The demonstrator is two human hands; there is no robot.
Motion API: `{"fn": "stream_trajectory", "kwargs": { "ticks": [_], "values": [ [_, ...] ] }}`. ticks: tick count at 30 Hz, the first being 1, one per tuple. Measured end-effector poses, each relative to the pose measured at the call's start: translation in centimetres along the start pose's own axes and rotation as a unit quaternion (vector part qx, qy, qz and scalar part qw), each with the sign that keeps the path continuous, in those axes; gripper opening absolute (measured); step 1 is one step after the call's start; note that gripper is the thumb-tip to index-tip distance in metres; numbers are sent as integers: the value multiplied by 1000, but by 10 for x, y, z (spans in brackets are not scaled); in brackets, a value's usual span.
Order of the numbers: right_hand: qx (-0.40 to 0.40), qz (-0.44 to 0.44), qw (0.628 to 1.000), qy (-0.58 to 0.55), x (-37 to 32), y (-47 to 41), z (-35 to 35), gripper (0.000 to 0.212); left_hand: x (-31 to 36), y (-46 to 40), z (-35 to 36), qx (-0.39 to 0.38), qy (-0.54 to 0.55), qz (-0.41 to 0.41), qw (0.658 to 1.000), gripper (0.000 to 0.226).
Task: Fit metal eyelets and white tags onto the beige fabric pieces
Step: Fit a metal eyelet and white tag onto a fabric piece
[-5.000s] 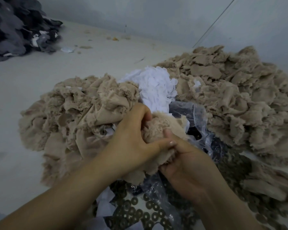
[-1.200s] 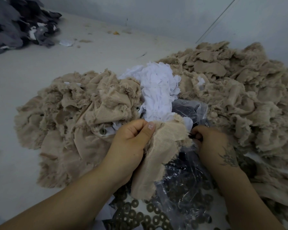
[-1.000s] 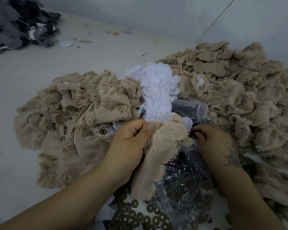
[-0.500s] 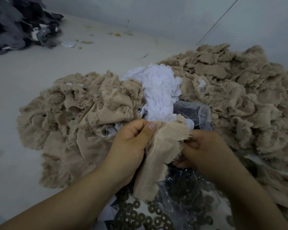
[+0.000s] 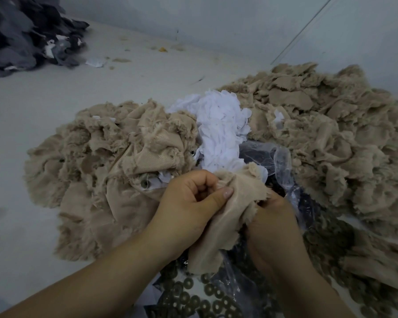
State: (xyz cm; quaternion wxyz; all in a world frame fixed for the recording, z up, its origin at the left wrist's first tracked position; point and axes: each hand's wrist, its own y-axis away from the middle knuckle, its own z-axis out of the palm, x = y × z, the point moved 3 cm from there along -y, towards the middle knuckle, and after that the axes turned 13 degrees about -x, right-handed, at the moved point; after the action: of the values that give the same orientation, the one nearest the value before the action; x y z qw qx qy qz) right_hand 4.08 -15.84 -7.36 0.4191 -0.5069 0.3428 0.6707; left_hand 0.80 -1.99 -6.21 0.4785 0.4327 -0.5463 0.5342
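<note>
My left hand [image 5: 189, 203] pinches a frayed beige fabric piece [image 5: 228, 216] between thumb and curled fingers. My right hand [image 5: 274, 223] is under the piece's right edge with its fingers curled against the cloth; what the fingertips hold is hidden. A heap of white tags [image 5: 221, 129] lies just beyond the hands. Dark metal eyelets [image 5: 193, 299] are scattered in front, some under a clear plastic bag [image 5: 283, 161].
A beige fabric pile [image 5: 106, 171] lies to the left and a larger beige fabric pile [image 5: 331, 138] to the right. A dark grey fabric heap [image 5: 25, 35] sits at the far left. A wall [image 5: 216, 19] runs behind the pale work surface [image 5: 21, 106].
My right hand has left the plastic bag and come back under the fabric piece's right edge. My left hand has kept its pinch on the piece and curled tighter.
</note>
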Motion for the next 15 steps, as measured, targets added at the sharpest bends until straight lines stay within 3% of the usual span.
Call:
{"fn": "stream_trajectory", "kwargs": {
  "ticks": [10,14,15],
  "values": [
    [31,-27,999,-12,3,3,-1,35,6,-2,1,-2,-90,7,996,12],
    [29,18,999,-5,3,0,-5,14,9,-4,-4,14,-134,11,991,14],
    [29,38,999,-10,4,0,-7,25,10,-4,-6,19,-143,9,990,16]
  ]
}}
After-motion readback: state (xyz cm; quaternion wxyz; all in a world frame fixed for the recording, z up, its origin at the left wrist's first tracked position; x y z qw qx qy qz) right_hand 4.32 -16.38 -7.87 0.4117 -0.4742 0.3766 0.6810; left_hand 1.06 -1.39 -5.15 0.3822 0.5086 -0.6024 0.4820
